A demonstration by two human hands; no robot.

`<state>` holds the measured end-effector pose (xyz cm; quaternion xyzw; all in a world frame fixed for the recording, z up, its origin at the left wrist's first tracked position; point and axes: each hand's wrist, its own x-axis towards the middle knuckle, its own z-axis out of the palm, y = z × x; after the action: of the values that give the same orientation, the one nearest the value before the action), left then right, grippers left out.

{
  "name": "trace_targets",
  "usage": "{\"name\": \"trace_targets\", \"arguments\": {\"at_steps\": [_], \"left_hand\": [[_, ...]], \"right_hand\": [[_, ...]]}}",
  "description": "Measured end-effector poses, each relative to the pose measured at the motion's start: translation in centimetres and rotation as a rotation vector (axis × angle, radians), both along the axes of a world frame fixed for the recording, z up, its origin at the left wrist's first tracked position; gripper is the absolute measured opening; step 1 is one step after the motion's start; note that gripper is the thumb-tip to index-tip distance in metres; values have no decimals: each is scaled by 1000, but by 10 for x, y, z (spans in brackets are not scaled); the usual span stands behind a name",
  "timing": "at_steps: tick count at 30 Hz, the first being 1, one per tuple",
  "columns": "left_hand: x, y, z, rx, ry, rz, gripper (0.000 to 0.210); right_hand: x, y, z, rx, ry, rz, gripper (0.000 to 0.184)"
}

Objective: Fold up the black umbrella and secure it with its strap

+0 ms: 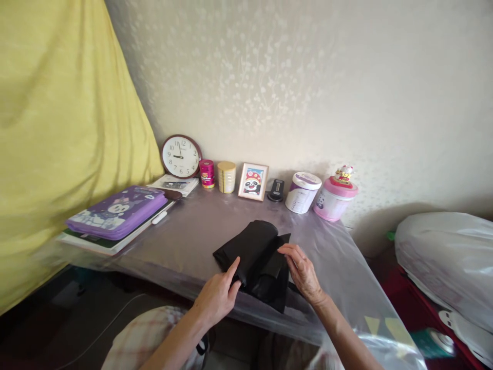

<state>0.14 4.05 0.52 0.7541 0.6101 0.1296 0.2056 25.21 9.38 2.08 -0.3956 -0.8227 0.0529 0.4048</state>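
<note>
A black folded fabric item (250, 246), smooth with loose flaps and perhaps a strap at its right side, lies near the front edge of the table; its exact kind is unclear. My left hand (219, 295) grips its near left edge, index finger on top and thumb lower down at the fold. On the other side, my right hand (302, 270) has its fingers pinched together at the raised right flap. Part of the fabric's underside is hidden, and the right fingertips partly cover the flap's edge.
Plastic film covers the table (185, 226). Along the wall stand a clock (182, 156), a pink tin (207, 173), a yellow-lidded canister (226, 177), a picture frame (253, 182), a black device (276, 190) and two tubs (303, 192). A purple case (117, 210) rests left; a plastic-wrapped bundle (442, 257) sits right.
</note>
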Motion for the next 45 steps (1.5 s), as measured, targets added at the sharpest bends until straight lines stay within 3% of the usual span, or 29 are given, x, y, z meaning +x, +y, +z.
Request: {"name": "trace_targets", "arguments": {"at_steps": [7, 15, 24, 32, 35, 39, 42, 45], "left_hand": [[0, -2, 0, -8, 0, -16, 57], [1, -3, -2, 41, 46, -46, 57], [7, -9, 1, 45, 23, 57, 81], [5, -7, 1, 52, 121, -103, 57], [5, -6, 1, 44, 100, -87, 56], [4, -5, -4, 34, 47, -54, 56], [4, -5, -7, 40, 37, -52, 56], [5, -6, -7, 34, 40, -50, 56]], "right_hand": [[-31, 30, 12, 101, -42, 27, 22], [-63, 57, -1, 149, -160, 20, 22], [-79, 68, -5, 153, -322, 15, 18], [-85, 76, -9, 99, -351, 11, 19], [-84, 71, -6, 92, -325, 18, 20], [-75, 39, -3, 113, -210, 44, 22], [-64, 16, -8, 128, -203, 103, 24], [-51, 21, -21, 149, -281, 92, 31]]}}
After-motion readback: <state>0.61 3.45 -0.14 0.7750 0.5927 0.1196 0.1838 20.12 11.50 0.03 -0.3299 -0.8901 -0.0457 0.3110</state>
